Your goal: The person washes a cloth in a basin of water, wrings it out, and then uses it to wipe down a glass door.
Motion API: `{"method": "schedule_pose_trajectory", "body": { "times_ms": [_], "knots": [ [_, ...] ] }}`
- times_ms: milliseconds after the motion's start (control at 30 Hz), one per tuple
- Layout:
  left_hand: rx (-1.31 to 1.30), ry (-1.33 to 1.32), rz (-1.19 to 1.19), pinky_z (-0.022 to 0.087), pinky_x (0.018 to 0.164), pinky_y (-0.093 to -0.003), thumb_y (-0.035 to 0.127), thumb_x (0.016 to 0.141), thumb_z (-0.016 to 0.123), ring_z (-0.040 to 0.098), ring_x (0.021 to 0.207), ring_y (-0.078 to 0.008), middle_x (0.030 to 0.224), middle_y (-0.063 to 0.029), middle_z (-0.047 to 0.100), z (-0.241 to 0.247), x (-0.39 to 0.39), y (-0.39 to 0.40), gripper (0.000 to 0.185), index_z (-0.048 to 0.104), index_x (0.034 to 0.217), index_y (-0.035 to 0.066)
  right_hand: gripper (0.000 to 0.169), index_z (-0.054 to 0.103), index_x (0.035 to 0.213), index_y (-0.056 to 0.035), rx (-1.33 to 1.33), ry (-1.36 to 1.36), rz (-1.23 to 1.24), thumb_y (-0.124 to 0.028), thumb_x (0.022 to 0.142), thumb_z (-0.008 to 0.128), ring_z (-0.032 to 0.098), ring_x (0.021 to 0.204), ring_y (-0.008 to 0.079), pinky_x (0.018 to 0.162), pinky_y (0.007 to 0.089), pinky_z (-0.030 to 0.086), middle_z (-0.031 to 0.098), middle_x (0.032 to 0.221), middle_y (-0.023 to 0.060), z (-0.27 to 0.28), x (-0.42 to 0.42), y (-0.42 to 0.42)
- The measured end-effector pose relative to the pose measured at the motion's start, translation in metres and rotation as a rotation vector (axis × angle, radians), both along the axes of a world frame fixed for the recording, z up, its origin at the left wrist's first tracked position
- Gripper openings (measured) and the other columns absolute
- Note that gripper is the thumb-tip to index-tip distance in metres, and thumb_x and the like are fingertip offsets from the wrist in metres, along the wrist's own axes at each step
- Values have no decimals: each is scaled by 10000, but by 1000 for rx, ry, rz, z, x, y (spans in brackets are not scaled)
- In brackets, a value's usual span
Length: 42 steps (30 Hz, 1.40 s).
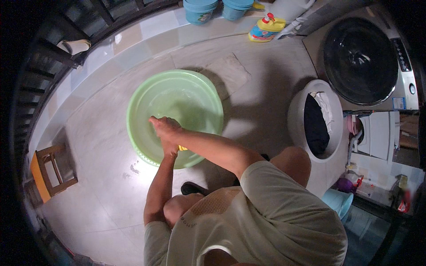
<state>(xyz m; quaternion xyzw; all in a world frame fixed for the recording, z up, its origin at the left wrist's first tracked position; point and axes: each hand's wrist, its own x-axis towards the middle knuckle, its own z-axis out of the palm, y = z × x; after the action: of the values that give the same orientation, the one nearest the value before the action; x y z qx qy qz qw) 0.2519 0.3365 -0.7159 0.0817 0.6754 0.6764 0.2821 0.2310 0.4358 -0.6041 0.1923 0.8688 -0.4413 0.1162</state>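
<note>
A large light-green plastic basin (136, 99) with liquid in it stands on the floor in front of me. My right hand (164, 126) is over the basin, crossing or touching my left hand (169, 146), which comes up from below. The two hands overlap, so where one ends is hard to see. Most fingers are bunched or hidden, and whether they grip anything cannot be told. A small yellow item (182, 148) shows just beside my left wrist, partly covered by my right forearm; its kind is unclear.
Right of the basin stands a pale tub (294, 116) with dark cloth (315, 129) and white cloth (324, 106), near a washing machine (361, 61). A yellow pump bottle (266, 29) and light-blue buckets (199, 11) stand behind. A wooden stool (55, 171) is at left.
</note>
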Motion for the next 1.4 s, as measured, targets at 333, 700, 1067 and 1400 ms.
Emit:
{"method": "schedule_pose_trajectory", "body": {
  "times_ms": [333,700,1067,1400],
  "knots": [
    [-172,-90,74,493,620,-263,19,747,662,600,688,-127,827,-69,644,55,-44,-41,182,600,904,-50,542,508,1229,-113,329,79,102,-391,781,629,483,1128,336,972,444,360,537,1187,173,-41,19,102],
    [-56,-265,365,518,658,-304,-22,775,631,618,750,-174,883,-81,626,69,-58,-125,253,570,1021,-26,767,314,1346,-64,-562,-424,-433,-290,740,725,458,1186,309,939,497,421,445,1307,153,-29,115,194],
    [15,-266,216,520,628,-291,-42,754,637,615,701,-166,844,-68,610,116,-61,-81,245,556,983,-16,483,485,1182,2,-878,-301,-564,-6,703,545,590,945,309,782,485,516,580,1041,137,-37,159,194],
    [-38,-187,-135,519,657,-294,-14,727,644,610,706,-148,835,-53,626,121,-61,25,267,577,985,-15,409,517,1103,22,-969,-93,-728,-35,699,542,570,911,282,778,450,482,573,1001,117,-14,256,249]
  ]
}}
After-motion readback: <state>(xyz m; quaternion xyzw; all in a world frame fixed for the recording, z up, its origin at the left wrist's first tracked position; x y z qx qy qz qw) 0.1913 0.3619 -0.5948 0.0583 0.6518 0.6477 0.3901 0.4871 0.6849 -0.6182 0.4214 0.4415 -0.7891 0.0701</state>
